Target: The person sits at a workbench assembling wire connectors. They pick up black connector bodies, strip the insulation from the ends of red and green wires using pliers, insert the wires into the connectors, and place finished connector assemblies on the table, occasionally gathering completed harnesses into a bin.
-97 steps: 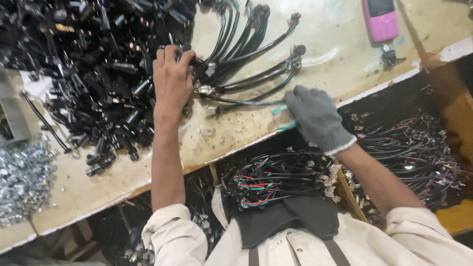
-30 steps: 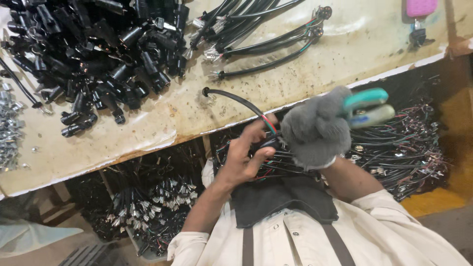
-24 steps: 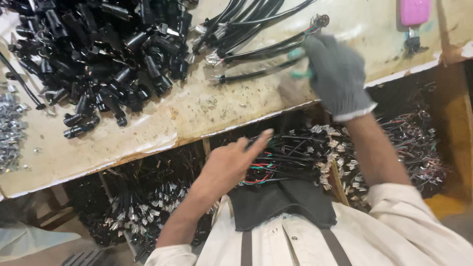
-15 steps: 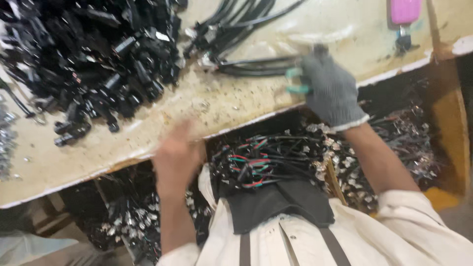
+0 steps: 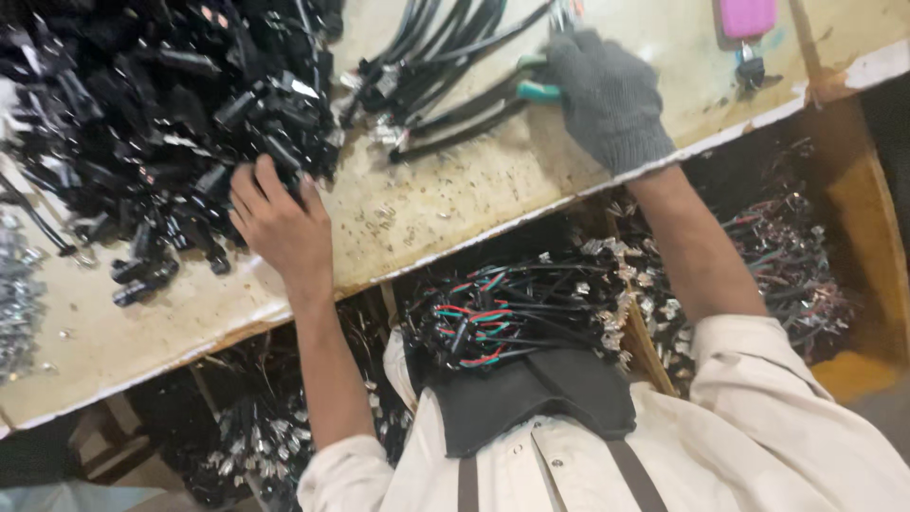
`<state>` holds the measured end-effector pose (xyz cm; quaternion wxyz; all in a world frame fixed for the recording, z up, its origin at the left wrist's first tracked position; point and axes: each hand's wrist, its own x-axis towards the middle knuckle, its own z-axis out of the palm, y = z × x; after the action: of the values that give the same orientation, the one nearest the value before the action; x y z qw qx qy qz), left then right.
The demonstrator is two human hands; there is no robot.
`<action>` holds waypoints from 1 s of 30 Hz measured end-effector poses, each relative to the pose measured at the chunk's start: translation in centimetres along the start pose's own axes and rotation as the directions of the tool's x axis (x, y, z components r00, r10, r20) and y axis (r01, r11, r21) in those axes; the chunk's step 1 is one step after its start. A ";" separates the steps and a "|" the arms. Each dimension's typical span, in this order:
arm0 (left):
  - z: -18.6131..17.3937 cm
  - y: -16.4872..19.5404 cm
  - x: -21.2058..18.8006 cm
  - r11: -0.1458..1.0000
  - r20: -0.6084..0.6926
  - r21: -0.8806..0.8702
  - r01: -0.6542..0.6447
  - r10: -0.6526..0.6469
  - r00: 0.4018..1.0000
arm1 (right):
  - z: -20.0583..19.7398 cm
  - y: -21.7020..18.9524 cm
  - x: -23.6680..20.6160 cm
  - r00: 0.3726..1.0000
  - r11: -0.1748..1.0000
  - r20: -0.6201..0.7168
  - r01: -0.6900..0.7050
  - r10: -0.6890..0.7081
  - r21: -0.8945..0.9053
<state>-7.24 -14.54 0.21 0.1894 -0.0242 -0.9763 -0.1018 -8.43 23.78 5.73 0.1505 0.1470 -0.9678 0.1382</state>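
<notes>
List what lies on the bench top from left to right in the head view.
Metal clips → black connector pile with the bare left hand at its edge → black cable bundle → gloved right hand holding a green-handled tool → pink device.

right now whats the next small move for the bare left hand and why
Probably close the fingers on one black connector and lift it out. The left hand lies spread at the edge of the pile of black connectors, fingertips in among them, nothing visibly gripped. The gloved right hand rests at the bundle of black cables with a green-handled tool.
</notes>
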 end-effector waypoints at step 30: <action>-4.2 7.6 -8.4 0.012 0.528 -0.849 0.529 0.074 0.846 | -0.7 -3.4 -5.5 0.971 0.967 -0.150 -0.154 0.185 0.201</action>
<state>2.70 -8.07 2.29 -0.1211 -0.0038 -0.6366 -0.7616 -2.17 22.16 5.30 0.2043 0.0648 -0.9434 0.2533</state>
